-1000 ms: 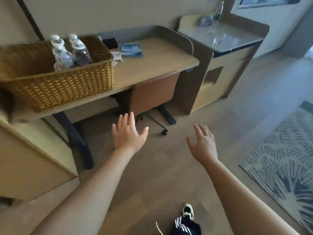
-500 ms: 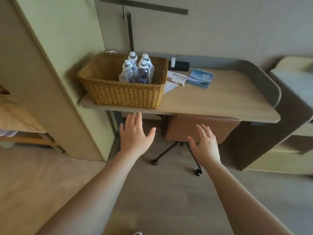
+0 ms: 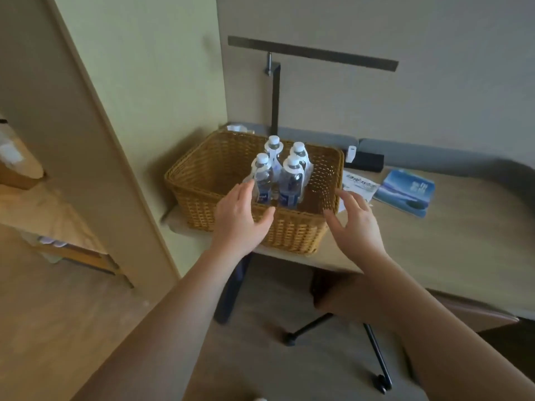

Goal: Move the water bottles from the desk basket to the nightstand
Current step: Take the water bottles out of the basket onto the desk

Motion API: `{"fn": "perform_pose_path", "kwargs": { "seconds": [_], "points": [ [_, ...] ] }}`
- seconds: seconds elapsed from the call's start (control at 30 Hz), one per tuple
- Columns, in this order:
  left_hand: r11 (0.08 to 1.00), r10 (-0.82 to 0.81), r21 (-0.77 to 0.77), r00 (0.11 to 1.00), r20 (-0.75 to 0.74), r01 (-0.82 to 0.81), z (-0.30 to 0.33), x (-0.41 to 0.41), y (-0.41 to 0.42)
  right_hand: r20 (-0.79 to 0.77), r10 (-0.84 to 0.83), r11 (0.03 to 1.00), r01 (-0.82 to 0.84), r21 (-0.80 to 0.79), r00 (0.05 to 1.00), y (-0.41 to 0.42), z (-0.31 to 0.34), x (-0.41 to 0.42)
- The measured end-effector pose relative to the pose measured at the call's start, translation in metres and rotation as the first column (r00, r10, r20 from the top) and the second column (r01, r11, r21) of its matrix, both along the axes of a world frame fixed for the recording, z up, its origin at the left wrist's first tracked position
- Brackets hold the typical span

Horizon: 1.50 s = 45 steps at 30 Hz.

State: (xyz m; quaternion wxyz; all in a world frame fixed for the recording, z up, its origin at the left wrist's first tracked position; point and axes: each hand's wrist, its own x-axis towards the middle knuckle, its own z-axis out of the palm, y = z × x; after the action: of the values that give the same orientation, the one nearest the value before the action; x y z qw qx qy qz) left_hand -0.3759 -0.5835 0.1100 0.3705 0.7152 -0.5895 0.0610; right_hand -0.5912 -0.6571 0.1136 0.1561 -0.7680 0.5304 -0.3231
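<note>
Several clear water bottles (image 3: 285,173) with white caps and paper neck tags stand upright together in the right half of a woven wicker basket (image 3: 202,180) on the left end of the desk (image 3: 440,244). My left hand (image 3: 238,221) is open over the basket's near rim, fingertips close to the front left bottle (image 3: 263,180). At the basket's near right corner my right hand (image 3: 357,224) is open, fingers spread. Neither hand holds anything. No nightstand is in view.
A black desk lamp (image 3: 275,94) rises behind the basket. A black device (image 3: 366,162), a leaflet (image 3: 360,186) and a blue booklet (image 3: 405,192) lie on the desk to the right. A chair (image 3: 362,314) is tucked under the desk. A tall panel (image 3: 139,111) stands left.
I have come closer to the desk. Both hands have risen from below the desk edge to the basket's near rim, left hand nearly at the bottles.
</note>
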Motion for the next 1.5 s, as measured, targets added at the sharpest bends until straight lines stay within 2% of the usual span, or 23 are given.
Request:
{"fn": "perform_pose_path", "kwargs": {
  "seconds": [0.17, 0.3, 0.5, 0.67, 0.97, 1.2, 1.33, 1.5],
  "points": [
    [0.997, -0.071, 0.012, 0.996, -0.051, 0.072, 0.004, 0.039, -0.074, -0.027, 0.05, 0.997, -0.048, 0.065, 0.998, -0.075, 0.009, 0.046],
    [0.988, -0.042, 0.146, 0.995, -0.093, 0.055, -0.003, 0.065, -0.124, -0.067, 0.049, 0.99, -0.039, 0.134, 0.997, -0.116, -0.003, 0.067],
    [0.935, 0.019, 0.342, 0.95, -0.313, 0.093, -0.022, 0.08, -0.173, -0.038, 0.127, 0.958, -0.113, 0.265, 0.991, -0.161, -0.02, 0.09],
    [0.926, 0.014, 0.339, 0.883, -0.469, 0.164, -0.039, 0.08, -0.185, -0.002, 0.173, 0.938, -0.164, 0.305, 0.985, -0.176, -0.036, 0.097],
    [0.944, 0.027, 0.305, 0.891, -0.453, 0.126, -0.041, 0.08, -0.189, 0.042, 0.218, 0.915, -0.219, 0.339, 0.975, -0.184, -0.048, 0.102],
    [0.947, 0.067, 0.312, 0.905, -0.419, 0.075, -0.035, 0.075, -0.189, 0.079, 0.166, 0.938, -0.182, 0.295, 0.983, -0.179, -0.046, 0.104],
    [0.956, 0.012, 0.279, 0.938, -0.347, 0.091, -0.026, 0.069, -0.185, 0.131, 0.124, 0.952, -0.155, 0.265, 0.984, -0.177, -0.028, 0.096],
    [0.98, -0.095, 0.136, 0.936, -0.339, 0.149, 0.016, 0.052, -0.194, 0.223, 0.059, 0.978, -0.101, 0.183, 0.973, -0.18, 0.02, 0.074]
  ]
}}
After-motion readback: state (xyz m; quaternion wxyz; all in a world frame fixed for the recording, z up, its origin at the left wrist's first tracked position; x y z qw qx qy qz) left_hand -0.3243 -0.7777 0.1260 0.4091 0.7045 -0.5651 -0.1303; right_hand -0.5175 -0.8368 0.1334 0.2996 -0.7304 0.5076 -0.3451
